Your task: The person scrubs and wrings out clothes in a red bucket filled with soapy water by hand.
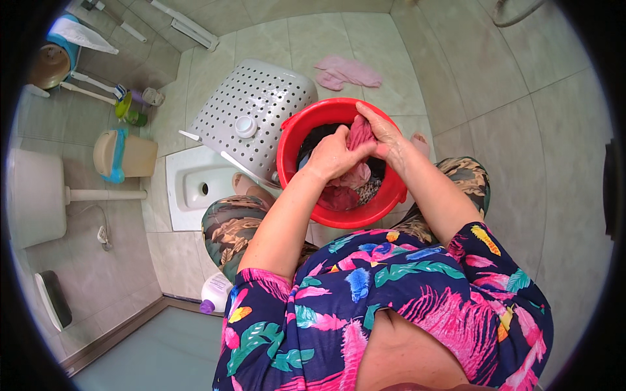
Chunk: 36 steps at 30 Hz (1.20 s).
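Before me stands a red plastic bucket (337, 220) holding wet clothes (369, 189) in dark, pink and speckled colours. Over its opening, my left hand (335, 152) and my right hand (384, 132) grip a bunched dark pink cloth (361, 132) between them. The lower part of this cloth hangs down toward the lighter pink fabric in the bucket; where one piece ends I cannot tell. The fingers of both hands are bent around the cloth and partly hide it.
Left of the bucket, an overturned grey perforated plastic basket (234, 97) carries a white cap (245, 126). A squat toilet (183, 210) lies beside it. A pink cloth (347, 72) is on the tiled floor beyond. A white bottle with a purple cap (216, 292) stands by my left side.
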Tool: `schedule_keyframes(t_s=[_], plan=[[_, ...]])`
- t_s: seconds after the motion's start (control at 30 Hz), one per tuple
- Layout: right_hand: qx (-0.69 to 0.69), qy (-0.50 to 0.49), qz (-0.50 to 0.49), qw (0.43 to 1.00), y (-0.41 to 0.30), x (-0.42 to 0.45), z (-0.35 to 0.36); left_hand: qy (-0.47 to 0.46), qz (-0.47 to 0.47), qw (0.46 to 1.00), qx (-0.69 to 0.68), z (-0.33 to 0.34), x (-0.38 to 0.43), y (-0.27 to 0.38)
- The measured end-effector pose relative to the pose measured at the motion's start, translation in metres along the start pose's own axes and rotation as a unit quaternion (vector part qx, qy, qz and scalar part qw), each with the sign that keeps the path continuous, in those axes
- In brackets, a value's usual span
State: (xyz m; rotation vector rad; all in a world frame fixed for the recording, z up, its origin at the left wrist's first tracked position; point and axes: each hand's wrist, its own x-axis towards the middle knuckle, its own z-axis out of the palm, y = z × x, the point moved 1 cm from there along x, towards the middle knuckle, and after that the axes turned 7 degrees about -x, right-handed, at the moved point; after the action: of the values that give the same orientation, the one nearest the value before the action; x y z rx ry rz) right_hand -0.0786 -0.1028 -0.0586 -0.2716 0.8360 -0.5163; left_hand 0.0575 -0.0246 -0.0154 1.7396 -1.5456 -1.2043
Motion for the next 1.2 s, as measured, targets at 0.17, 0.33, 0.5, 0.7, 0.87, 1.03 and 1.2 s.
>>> schedule_keyframes(t_s=[0.17,0.33,0.5,0.7,0.87,1.03,1.2], plan=[[-0.337,-0.049,-0.051,0.939,-0.019,-0.022,0.005,-0.035,-0.033,0.937,-0.346,-0.031,0.010,-0.015],[-0.444,-0.088,-0.057,0.890,-0.021,-0.015,-0.008,0.076,0.016,0.807,-0.586,-0.048,0.021,-0.042],[-0.186,-0.046,-0.088,0.977,-0.026,-0.007,-0.006,0.254,0.039,0.713,-0.652,-0.046,0.023,-0.055],[-0.011,-0.045,-0.061,0.997,0.006,0.013,-0.018,0.313,0.090,0.904,-0.277,0.013,0.015,-0.010],[-0.017,0.057,-0.002,0.998,0.049,0.005,-0.001,0.255,0.325,0.901,0.133,0.044,-0.027,0.044],[-0.039,0.097,0.080,0.991,0.052,-0.040,0.074,0.312,0.141,0.935,0.085,-0.006,0.013,-0.018],[-0.153,0.167,-0.029,0.974,0.035,-0.019,0.032,0.280,0.194,0.940,0.024,0.034,-0.001,0.004]])
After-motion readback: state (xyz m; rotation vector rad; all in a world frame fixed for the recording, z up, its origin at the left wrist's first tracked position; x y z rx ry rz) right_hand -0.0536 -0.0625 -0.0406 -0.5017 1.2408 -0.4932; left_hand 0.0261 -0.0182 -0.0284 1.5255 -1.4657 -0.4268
